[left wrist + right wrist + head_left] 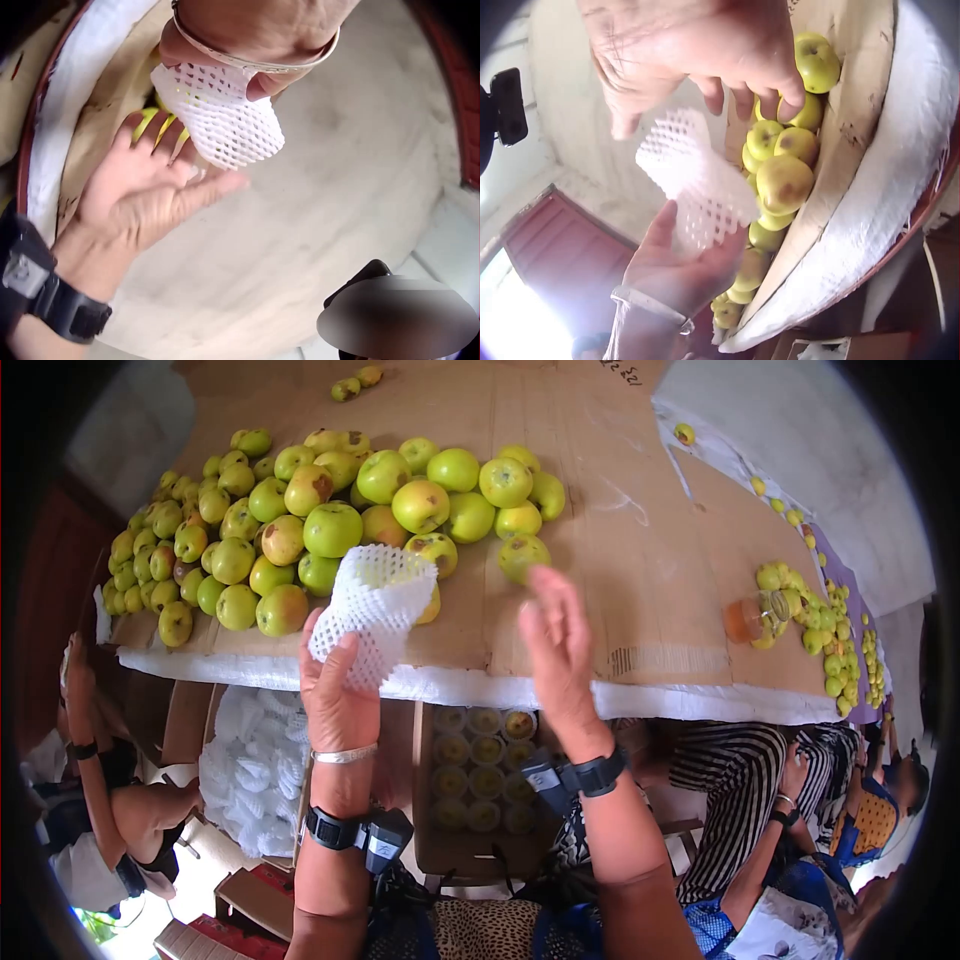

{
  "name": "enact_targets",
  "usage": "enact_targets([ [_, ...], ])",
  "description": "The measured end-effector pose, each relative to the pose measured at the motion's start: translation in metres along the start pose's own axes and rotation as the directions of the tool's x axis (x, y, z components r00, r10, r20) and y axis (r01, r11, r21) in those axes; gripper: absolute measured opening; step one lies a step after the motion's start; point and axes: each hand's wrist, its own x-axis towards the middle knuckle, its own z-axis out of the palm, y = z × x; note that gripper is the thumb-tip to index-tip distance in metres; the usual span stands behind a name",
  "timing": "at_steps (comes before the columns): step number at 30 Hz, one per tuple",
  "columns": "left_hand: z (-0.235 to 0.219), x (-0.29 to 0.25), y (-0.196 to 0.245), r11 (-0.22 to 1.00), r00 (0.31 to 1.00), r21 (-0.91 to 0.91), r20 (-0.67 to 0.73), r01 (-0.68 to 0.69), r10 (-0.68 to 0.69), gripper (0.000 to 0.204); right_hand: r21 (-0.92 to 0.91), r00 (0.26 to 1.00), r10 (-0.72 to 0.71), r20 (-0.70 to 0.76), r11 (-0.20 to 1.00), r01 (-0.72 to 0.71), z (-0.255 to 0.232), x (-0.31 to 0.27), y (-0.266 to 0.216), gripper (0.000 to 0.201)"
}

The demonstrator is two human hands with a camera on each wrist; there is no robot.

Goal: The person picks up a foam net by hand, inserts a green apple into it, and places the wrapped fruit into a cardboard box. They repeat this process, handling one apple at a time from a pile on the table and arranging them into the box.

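My left hand (342,685) holds a white foam net sleeve (372,610), pinched at its lower part between thumb and fingers. Yellow-green shows through the mesh near the top; I cannot tell whether an apple is inside. To the right, my right hand (560,650) has its fingers extended and holds nothing. Its fingertips overlap the near edge of a green apple (522,557) in the head view. In the right wrist view the right hand's fingers (742,101) hang above the sleeve. A heap of yellow-green apples (333,530), some with brown patches, lies just beyond the sleeve.
Cardboard (600,590) covers the table, with white padding (470,685) along its front edge. Below stand a box (430,840) of sleeved apples and a pile of foam nets (255,780). A jar (742,622) lies at the right. Other people sit on both sides.
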Motion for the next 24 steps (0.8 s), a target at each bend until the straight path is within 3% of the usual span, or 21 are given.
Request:
enact_targets([
  [3,-0.004,-0.001,0.007,1.000,1.000,-0.016,-0.028,0.006,-0.007,0.054,-0.348,0.997,-0.028,-0.070,0.938,0.002,-0.015,0.020,0.014,0.058],
  [5,-0.005,-0.003,0.007,0.998,0.998,-0.024,-0.026,0.050,-0.050,0.052,-0.616,0.989,-0.144,-0.021,0.781,0.100,-0.018,0.029,0.020,0.058],
  [8,-0.009,-0.003,0.008,0.994,0.993,-0.018,-0.038,0.112,-0.113,0.049,-0.653,1.000,0.008,-0.012,0.757,-0.014,-0.016,0.041,0.043,0.059],
  [11,-0.007,-0.004,0.011,0.984,0.984,-0.045,-0.026,0.173,-0.174,0.046,-0.630,0.997,0.065,0.028,0.776,-0.033,-0.011,0.046,0.043,0.061],
  [14,-0.010,-0.002,0.018,0.982,0.983,-0.069,-0.040,0.176,-0.179,0.044,-0.616,0.978,0.201,-0.060,0.764,-0.194,-0.011,0.048,0.026,0.070],
  [20,-0.013,-0.002,0.019,0.978,0.980,-0.084,-0.029,0.192,-0.195,0.040,-0.647,0.999,-0.037,-0.027,0.762,0.010,-0.002,0.037,0.025,0.075],
  [23,-0.013,-0.001,0.015,0.977,0.980,-0.090,-0.027,0.196,-0.199,0.040,-0.760,0.990,0.094,0.106,0.649,0.019,-0.012,0.037,0.026,0.068],
  [24,-0.013,0.000,0.015,0.978,0.980,-0.085,-0.024,0.193,-0.195,0.040,-0.751,0.986,0.130,0.103,0.660,-0.009,-0.016,0.035,0.022,0.068],
])
